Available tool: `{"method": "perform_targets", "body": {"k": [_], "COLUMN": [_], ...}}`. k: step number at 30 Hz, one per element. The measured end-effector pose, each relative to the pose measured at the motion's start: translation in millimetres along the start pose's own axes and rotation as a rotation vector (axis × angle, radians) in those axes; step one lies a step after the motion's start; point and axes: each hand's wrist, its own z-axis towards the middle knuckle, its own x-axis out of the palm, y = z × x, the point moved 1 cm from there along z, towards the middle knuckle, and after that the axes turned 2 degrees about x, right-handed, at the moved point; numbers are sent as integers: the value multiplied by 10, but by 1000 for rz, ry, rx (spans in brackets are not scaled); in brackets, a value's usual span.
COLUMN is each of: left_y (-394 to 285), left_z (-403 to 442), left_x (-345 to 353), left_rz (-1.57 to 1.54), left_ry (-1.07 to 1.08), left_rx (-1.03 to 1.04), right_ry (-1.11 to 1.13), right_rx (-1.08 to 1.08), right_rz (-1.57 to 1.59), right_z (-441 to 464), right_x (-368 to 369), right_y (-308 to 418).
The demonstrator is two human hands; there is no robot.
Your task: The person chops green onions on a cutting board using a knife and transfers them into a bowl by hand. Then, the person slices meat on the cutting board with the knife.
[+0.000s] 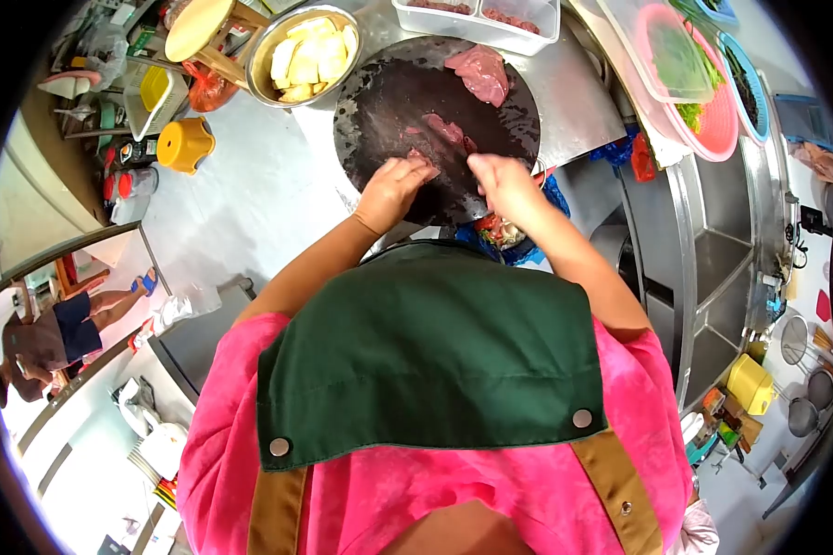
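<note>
A dark round chopping board (389, 102) lies in front of me. My left hand (395, 191) is at its near edge, fingers closed and pressed on a small piece of raw meat (423, 159). My right hand (506, 185) is curled at the near right of the board. Whatever it holds, if anything, is hidden by the fingers. Between and just beyond my hands lies a thin strip of raw meat (447, 129). A larger pink slab of meat (479, 74) rests at the far right of the board.
A metal bowl of pale yellow chunks (350, 79) stands left of the board. Behind it is a clear container of minced meat (528, 44). A pink basket of greens (727, 120) is at right, near steel sinks (720, 264). A blue-bag-lined bin (553, 199) sits below the board.
</note>
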Motion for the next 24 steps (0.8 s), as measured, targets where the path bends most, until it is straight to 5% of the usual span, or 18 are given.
{"method": "perform_targets", "body": {"k": [3,8,24], "left_y": [-59,-76,-2], "left_z": [-19,12,72], "left_x": [38,19,9], "left_rz": [65,53,57], "left_ry": [125,79,183], "left_rx": [-64,-41,-73], "right_ry": [12,87,-13], "right_rx": [-161,-74,-176], "right_rz": [-266,-453,-329], "right_z": [-253,-459,177], "right_x": [65,10,311], "right_y": [18,-83,-64]}}
